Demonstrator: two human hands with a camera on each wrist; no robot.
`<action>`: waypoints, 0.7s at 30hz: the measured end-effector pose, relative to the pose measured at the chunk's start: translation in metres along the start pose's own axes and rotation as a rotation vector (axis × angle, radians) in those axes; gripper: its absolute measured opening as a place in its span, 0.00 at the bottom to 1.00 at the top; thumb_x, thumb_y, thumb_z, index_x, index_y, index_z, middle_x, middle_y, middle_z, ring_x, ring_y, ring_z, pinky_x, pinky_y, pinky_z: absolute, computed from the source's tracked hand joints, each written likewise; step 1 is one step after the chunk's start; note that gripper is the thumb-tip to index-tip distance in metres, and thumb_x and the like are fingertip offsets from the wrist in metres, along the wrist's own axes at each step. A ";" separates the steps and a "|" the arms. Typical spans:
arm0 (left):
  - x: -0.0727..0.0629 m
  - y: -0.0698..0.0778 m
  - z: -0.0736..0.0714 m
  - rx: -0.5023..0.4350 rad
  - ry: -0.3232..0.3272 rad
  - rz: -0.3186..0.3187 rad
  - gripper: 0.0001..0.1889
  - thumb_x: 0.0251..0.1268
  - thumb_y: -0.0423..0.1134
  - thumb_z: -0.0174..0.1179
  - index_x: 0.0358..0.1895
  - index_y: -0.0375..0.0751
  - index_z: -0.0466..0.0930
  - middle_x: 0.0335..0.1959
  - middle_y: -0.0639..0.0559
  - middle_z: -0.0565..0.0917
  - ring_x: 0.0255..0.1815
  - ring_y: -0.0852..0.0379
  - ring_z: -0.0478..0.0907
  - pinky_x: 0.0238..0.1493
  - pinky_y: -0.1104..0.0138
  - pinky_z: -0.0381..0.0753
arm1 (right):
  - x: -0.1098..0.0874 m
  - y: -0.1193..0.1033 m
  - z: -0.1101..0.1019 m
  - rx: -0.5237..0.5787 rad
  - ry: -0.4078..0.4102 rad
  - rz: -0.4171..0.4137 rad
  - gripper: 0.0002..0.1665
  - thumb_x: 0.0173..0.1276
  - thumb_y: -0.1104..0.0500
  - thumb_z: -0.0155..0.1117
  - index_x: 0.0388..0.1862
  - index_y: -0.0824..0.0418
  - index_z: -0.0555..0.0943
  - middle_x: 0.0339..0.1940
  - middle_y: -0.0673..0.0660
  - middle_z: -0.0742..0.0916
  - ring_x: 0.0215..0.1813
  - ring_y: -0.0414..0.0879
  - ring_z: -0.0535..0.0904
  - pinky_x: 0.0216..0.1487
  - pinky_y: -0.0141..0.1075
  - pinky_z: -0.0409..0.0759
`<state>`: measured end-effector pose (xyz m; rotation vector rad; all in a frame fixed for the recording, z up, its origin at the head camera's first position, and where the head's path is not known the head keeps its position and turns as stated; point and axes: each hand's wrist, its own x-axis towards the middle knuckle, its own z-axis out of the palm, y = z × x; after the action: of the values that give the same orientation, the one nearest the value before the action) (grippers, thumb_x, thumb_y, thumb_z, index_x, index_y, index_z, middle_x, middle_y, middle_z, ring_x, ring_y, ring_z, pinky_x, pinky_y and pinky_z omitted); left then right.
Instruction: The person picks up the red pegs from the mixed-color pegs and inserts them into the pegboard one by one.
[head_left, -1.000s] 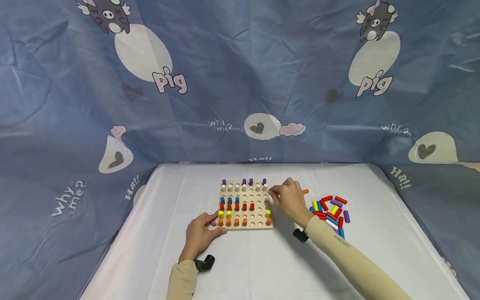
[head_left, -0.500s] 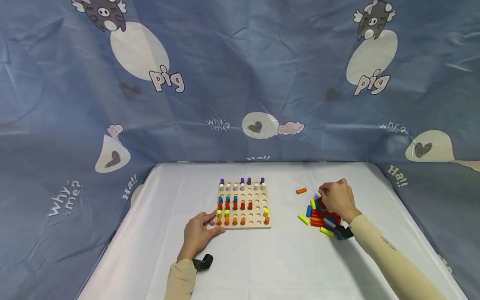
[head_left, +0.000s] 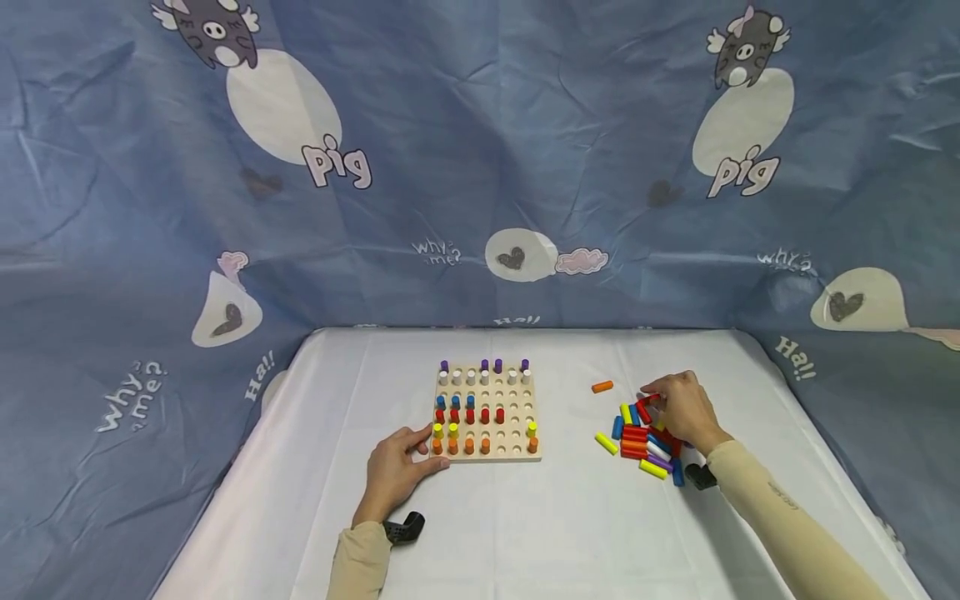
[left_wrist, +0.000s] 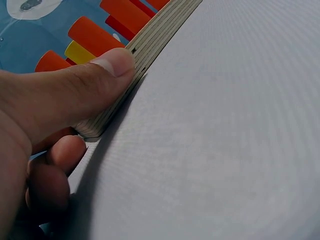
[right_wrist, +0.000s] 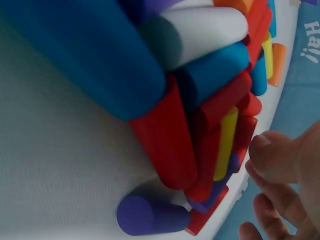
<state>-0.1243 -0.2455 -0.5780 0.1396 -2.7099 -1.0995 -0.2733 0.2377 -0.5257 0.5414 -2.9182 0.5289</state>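
A wooden pegboard (head_left: 501, 454) lies on the table with rows of orange, yellow, red, blue, white and purple pegs standing in some of its holes. My left hand (head_left: 393, 471) grips its near left corner, thumb on the front edge and fingers at the left side; the left wrist view shows the thumb (left_wrist: 85, 90) against the layered edge. Over the far right part of a loose peg pile (head_left: 634, 442) is my right hand (head_left: 686, 408), fingers loosely bent and parted by a red peg (head_left: 643, 411). Nothing shows between its thumb (right_wrist: 275, 155) and fingers in the right wrist view.
An orange peg (head_left: 602, 387) lies apart, behind the pile. Yellow pegs (head_left: 607, 443) lie at the pile's left and front. A white cloth covers the table (head_left: 480, 533), and a blue printed curtain (head_left: 420, 183) stands behind and at both sides.
My right hand has gone from the board's right edge rightward to the peg pile, then slightly down toward the red pegs. The left hand keeps its grip on the board.
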 end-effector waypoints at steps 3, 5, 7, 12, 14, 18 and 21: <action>0.000 -0.001 0.000 -0.001 0.002 0.004 0.37 0.46 0.52 0.86 0.64 0.45 0.87 0.28 0.60 0.78 0.23 0.63 0.62 0.29 0.69 0.61 | -0.001 -0.002 0.004 -0.010 -0.032 0.002 0.14 0.61 0.71 0.75 0.45 0.61 0.93 0.49 0.66 0.92 0.56 0.69 0.76 0.56 0.66 0.78; 0.000 -0.001 0.000 0.002 0.001 0.008 0.38 0.46 0.52 0.86 0.64 0.45 0.87 0.28 0.60 0.78 0.23 0.63 0.62 0.28 0.69 0.60 | -0.001 -0.003 0.005 -0.021 -0.044 0.003 0.13 0.60 0.71 0.76 0.43 0.60 0.93 0.48 0.66 0.92 0.56 0.68 0.77 0.56 0.65 0.79; 0.001 -0.002 0.000 0.007 0.004 0.012 0.38 0.46 0.52 0.86 0.64 0.45 0.87 0.27 0.60 0.78 0.23 0.64 0.62 0.28 0.69 0.60 | 0.000 -0.003 0.006 -0.030 -0.043 0.001 0.12 0.60 0.71 0.77 0.42 0.60 0.93 0.48 0.66 0.92 0.55 0.67 0.77 0.57 0.64 0.79; 0.004 0.000 -0.002 0.009 0.018 0.026 0.37 0.46 0.52 0.86 0.63 0.45 0.88 0.27 0.60 0.77 0.23 0.63 0.63 0.28 0.69 0.60 | 0.002 -0.002 0.008 -0.045 0.010 -0.033 0.10 0.60 0.70 0.78 0.40 0.61 0.93 0.46 0.65 0.92 0.54 0.65 0.78 0.56 0.62 0.79; 0.004 0.000 -0.002 0.008 0.017 0.027 0.37 0.46 0.52 0.86 0.63 0.45 0.88 0.27 0.60 0.77 0.24 0.63 0.63 0.28 0.69 0.60 | 0.002 0.000 0.009 -0.055 0.053 -0.054 0.09 0.61 0.69 0.78 0.40 0.62 0.93 0.44 0.64 0.92 0.52 0.64 0.78 0.55 0.61 0.79; 0.001 0.000 0.000 0.004 0.011 0.023 0.37 0.46 0.51 0.86 0.63 0.45 0.88 0.27 0.60 0.77 0.23 0.64 0.63 0.28 0.70 0.61 | 0.002 -0.001 0.010 -0.043 0.186 -0.087 0.08 0.61 0.70 0.77 0.40 0.64 0.92 0.44 0.65 0.91 0.50 0.63 0.76 0.54 0.59 0.77; -0.001 0.001 0.000 -0.001 0.006 0.012 0.37 0.46 0.51 0.86 0.63 0.45 0.87 0.27 0.61 0.77 0.22 0.65 0.63 0.27 0.70 0.62 | 0.005 -0.008 0.009 -0.001 0.316 -0.112 0.07 0.63 0.71 0.75 0.40 0.66 0.90 0.44 0.67 0.89 0.50 0.63 0.75 0.53 0.57 0.74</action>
<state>-0.1231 -0.2445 -0.5780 0.1267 -2.7013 -1.0953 -0.2751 0.2257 -0.5307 0.5597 -2.5736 0.5429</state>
